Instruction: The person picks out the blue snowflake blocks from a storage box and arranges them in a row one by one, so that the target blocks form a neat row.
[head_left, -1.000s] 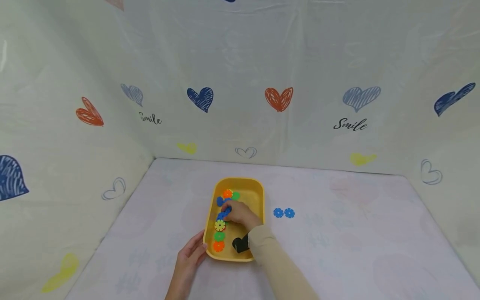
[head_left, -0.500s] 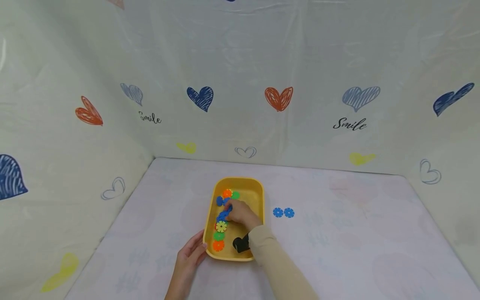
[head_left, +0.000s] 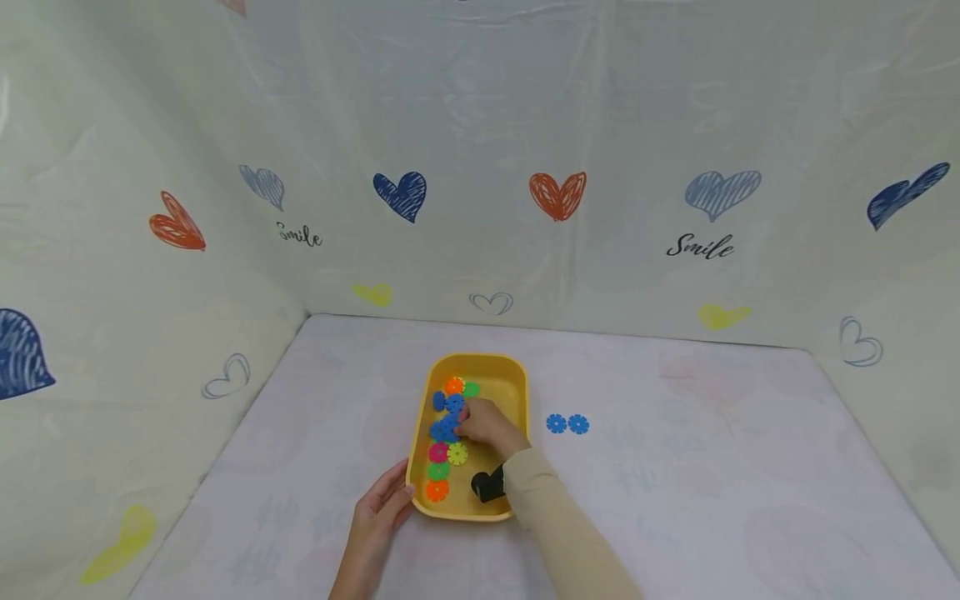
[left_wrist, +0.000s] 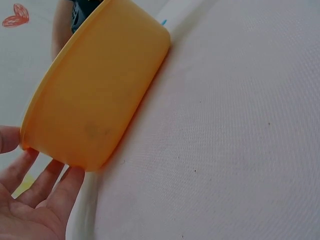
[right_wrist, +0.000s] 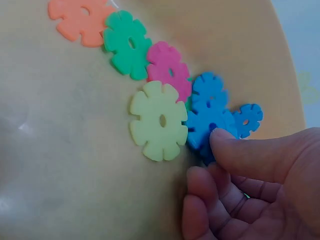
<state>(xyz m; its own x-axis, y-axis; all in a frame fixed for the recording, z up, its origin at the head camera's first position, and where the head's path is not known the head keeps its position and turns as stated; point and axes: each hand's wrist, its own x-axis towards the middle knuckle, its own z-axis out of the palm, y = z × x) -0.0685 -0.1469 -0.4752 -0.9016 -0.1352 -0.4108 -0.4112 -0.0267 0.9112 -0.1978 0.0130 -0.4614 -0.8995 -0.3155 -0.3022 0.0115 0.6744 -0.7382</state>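
My left hand [head_left: 384, 504] holds the near left corner of a yellow plastic tray [head_left: 506, 392]; in the left wrist view its thumb is at the rim and the fingers lie against the outer wall. Inside the tray my right hand [head_left: 489, 423] pinches a blue snowflake disc [right_wrist: 202, 132] between thumb and fingers, among other blue discs [right_wrist: 247, 120]. Beside them lies a pale yellow disc [right_wrist: 150, 120], close to a pink disc [right_wrist: 167, 67]. A green disc [right_wrist: 125, 45] and an orange disc [right_wrist: 75, 25] continue the row along the tray's left side.
Two blue discs [head_left: 567, 424] lie side by side on the white table, right of the tray. At the tray's far end are another orange disc [head_left: 454, 385] and a green one [head_left: 471, 389]. A sheet printed with hearts [head_left: 558, 197] hangs behind the table.
The pale yellow disc has slid right, uncovering the pink one. My right hand has shifted slightly right, and more of the blue discs shows. My left hand stays at the tray.
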